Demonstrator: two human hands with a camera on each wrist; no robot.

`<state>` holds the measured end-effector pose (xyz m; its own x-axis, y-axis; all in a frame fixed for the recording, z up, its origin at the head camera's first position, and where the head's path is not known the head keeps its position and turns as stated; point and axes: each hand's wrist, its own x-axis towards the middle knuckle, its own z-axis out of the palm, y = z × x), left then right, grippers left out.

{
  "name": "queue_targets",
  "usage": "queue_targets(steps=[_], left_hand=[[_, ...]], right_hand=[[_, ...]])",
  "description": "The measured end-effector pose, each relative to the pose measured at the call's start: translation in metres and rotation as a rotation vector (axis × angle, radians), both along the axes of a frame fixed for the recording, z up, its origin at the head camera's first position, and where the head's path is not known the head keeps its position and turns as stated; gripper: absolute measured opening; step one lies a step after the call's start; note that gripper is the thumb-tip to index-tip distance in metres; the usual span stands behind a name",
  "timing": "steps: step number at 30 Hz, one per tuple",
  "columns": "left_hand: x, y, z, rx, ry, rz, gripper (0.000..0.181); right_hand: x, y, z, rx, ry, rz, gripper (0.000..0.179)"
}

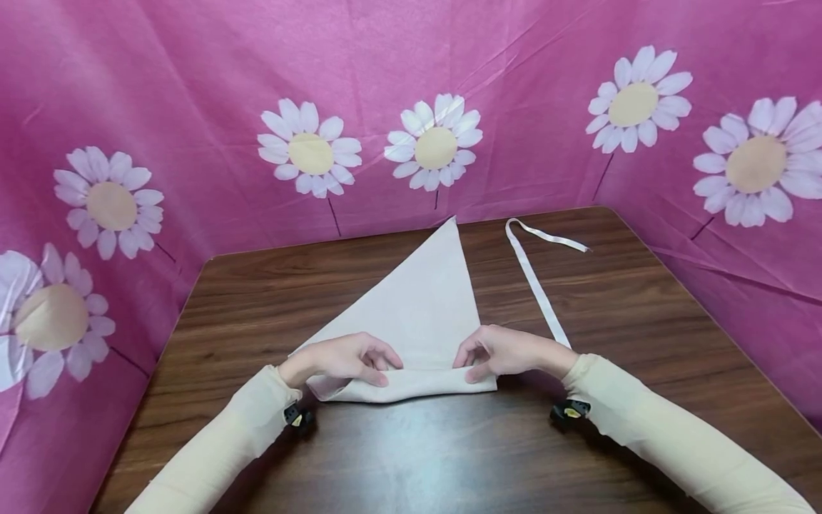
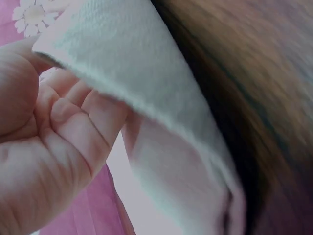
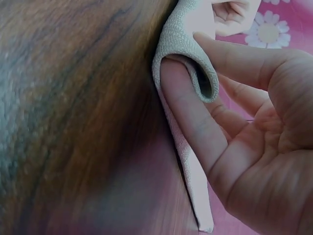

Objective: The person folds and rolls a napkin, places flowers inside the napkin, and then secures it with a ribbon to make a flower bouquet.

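Observation:
A cream cloth (image 1: 420,307) lies on the table as a triangle, its point toward the far edge. Along its near side runs a folded-over band (image 1: 417,385). My left hand (image 1: 349,357) pinches this band left of its middle, fingertips behind its upper edge; the left wrist view has the fingers partly hidden under the flap (image 2: 132,63). At the right end, my right hand (image 1: 510,350) grips the band between thumb and fingers. In the right wrist view one finger (image 3: 188,112) reaches inside the rolled fold (image 3: 183,44).
To the right of the cloth, a narrow white ribbon (image 1: 536,285) lies bent on the dark wooden table (image 1: 411,457), its near end passing behind the right wrist. Pink fabric (image 1: 212,86) with white daisies stands around the table's back and sides.

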<state>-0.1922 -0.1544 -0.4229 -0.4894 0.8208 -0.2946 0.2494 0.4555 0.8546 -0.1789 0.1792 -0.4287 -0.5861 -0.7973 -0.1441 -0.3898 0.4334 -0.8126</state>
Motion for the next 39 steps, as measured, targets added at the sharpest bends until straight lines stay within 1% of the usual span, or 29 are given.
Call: queue_targets(steps=[2,4,6,9,11,16,19,20,21,23,26,28,29,30,32,34,36,39], left_hand=[[-0.001,-0.002,-0.001,0.023,0.033,0.002,0.031],[-0.002,-0.004,-0.002,0.033,0.041,-0.007,0.031],[-0.003,-0.008,-0.003,0.038,0.015,-0.021,0.033],[-0.005,-0.017,-0.004,0.026,-0.073,-0.038,0.039],[-0.007,-0.021,-0.004,0.018,-0.117,-0.045,0.043],[-0.007,-0.027,-0.001,-0.038,-0.138,-0.084,0.053],[-0.005,-0.027,0.005,-0.058,-0.106,-0.104,0.058],[-0.004,-0.027,0.007,-0.055,-0.078,-0.103,0.058],[-0.002,-0.026,0.01,-0.049,-0.028,-0.098,0.056],[0.002,-0.022,0.016,-0.031,0.125,-0.092,0.054],[0.01,-0.011,0.024,0.005,0.356,-0.072,0.055],[0.017,-0.001,0.027,0.017,0.476,-0.08,0.055],[0.02,0.004,0.028,0.015,0.507,-0.092,0.056],[0.023,0.01,0.028,0.009,0.529,-0.104,0.057],[0.029,0.019,0.025,-0.03,0.59,-0.13,0.061],[0.033,0.026,0.021,-0.076,0.636,-0.147,0.063],[0.035,0.031,0.016,-0.116,0.657,-0.142,0.06],[0.035,0.035,0.011,-0.137,0.66,-0.117,0.05]], right_hand=[[-0.001,0.002,-0.001,-0.005,-0.016,0.003,0.014],[-0.001,0.003,-0.002,-0.011,-0.033,0.006,0.014],[-0.002,0.004,-0.002,-0.013,-0.047,0.008,0.013],[-0.003,0.003,-0.002,-0.013,-0.061,0.008,0.013],[-0.004,0.002,-0.002,-0.01,-0.066,0.006,0.013],[-0.005,0.003,-0.003,-0.008,-0.08,0.008,0.013],[-0.005,0.004,-0.001,0.002,-0.089,0.012,0.014],[-0.005,0.005,0.0,0.007,-0.093,0.012,0.014],[-0.005,0.007,0.002,0.012,-0.092,0.013,0.015],[-0.005,0.01,0.007,0.026,-0.071,0.003,0.016],[-0.004,0.015,0.015,0.042,0.051,-0.018,0.017],[-0.002,0.015,0.019,0.041,0.149,-0.036,0.018],[-0.001,0.015,0.021,0.036,0.191,-0.041,0.02],[0.0,0.014,0.022,0.029,0.216,-0.043,0.022],[0.003,0.011,0.023,0.014,0.234,-0.038,0.027],[0.008,0.007,0.022,0.008,0.233,-0.028,0.034],[0.012,0.003,0.019,0.014,0.224,-0.02,0.04],[0.018,-0.003,0.013,0.034,0.236,-0.015,0.046]])
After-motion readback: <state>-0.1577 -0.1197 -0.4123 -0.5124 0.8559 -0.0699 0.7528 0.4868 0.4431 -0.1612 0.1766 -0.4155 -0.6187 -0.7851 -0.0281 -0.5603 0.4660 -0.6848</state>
